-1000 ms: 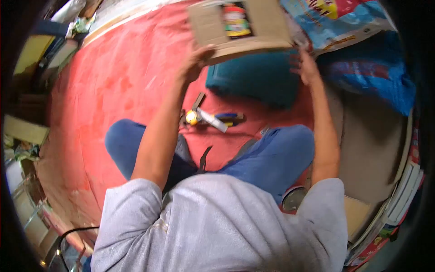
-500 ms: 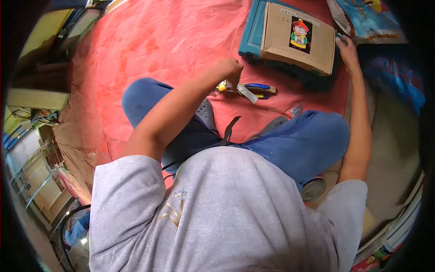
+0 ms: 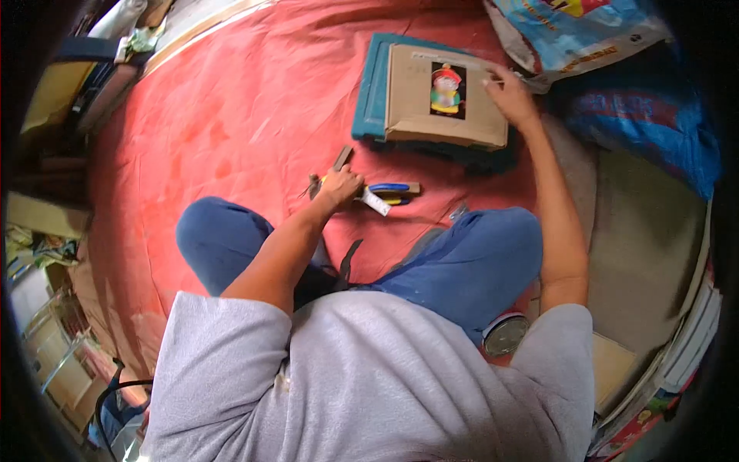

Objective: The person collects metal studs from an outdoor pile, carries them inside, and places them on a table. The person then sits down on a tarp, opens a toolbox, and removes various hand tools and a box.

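My left hand (image 3: 340, 189) is down at a small group of tools on the red sheet, its fingers curled; what they hold is hidden. A short grey-brown bar (image 3: 343, 158) juts out just beyond it. Beside that hand lie blue-and-yellow-handled pliers (image 3: 389, 187) and a pale flat piece (image 3: 376, 202). My right hand (image 3: 509, 96) is at the right edge of a cardboard box (image 3: 408, 100) with a cartoon picture on top. Its fingers are bent and apart, slightly blurred. Under the box is a teal case (image 3: 371, 100).
A red sheet (image 3: 231, 100) covers the floor. Blue-and-white printed sacks (image 3: 585, 38) stand at the upper right. A round tin (image 3: 506, 334) is beside my right thigh. Shelves and clutter (image 3: 58, 300) line the left side.
My left hand has come down to the tools. My right hand has moved from the box's right side to over its top right edge. The view has shifted.
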Available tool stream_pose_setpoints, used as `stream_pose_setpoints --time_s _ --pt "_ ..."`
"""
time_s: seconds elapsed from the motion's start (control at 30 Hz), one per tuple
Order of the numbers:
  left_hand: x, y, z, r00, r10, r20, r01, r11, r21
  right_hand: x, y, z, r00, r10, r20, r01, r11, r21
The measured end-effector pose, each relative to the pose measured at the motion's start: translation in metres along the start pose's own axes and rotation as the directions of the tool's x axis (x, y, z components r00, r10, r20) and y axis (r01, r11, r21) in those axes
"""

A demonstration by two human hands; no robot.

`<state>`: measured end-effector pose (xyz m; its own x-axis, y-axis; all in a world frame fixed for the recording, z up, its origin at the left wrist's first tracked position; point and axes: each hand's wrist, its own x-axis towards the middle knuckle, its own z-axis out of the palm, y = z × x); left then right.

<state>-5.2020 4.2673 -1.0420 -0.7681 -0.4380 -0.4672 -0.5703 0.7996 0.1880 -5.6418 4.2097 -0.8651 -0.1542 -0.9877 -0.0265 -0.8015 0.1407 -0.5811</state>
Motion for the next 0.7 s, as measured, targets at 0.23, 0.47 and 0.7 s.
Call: stream_pose_setpoints --time_s 0.23,0.47,0.7 --pt "-0.005 0.015 -0.012 0.999 0.031 -0.020 -0.026 0.974 0.224 -0.003 -0.010 -0.004 1.000 -0.008 -0.022 0.007 1.000 -0.012" --pt "0.009 0.007 -0.004 1.000 -0.012 -0.020 0.016 0.980 0.197 0.006 -0.033 0.013 0.991 -0.108 -0.074 0.104 0.993 -0.057" --pt "0.022 0.003 -0.023 0.983 -0.130 0.132 0.096 0.967 0.236 0.024 -0.049 0.026 0.963 -0.249 0.102 0.245 0.968 0.051"
